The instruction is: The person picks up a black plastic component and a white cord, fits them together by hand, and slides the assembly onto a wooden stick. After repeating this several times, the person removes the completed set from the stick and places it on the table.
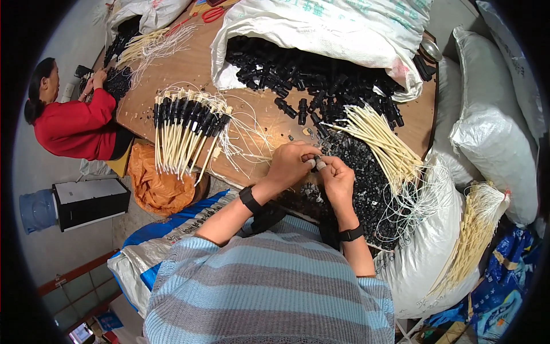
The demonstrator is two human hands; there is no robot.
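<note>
My left hand [288, 164] and my right hand [338, 180] meet at the table's near edge, fingertips pinched together. Between them shows a small dark piece [319, 158], mostly covered by the fingers. Pale coverings sit on some fingertips. Just beyond and to the right of my hands spreads a heap of small black and grey parts [366, 189]. To the left lies a row of cream tubes with black fittings [189, 123], thin white wires trailing from their far ends. A bundle of plain cream tubes [384, 143] rests on the right of the heap.
A white woven sack [321, 26] spills black plastic fittings [302, 109] at the far side of the wooden table [266, 117]. Full white sacks [487, 114] line the right. At left, a person in red [74, 126] works beside an orange bag [157, 180].
</note>
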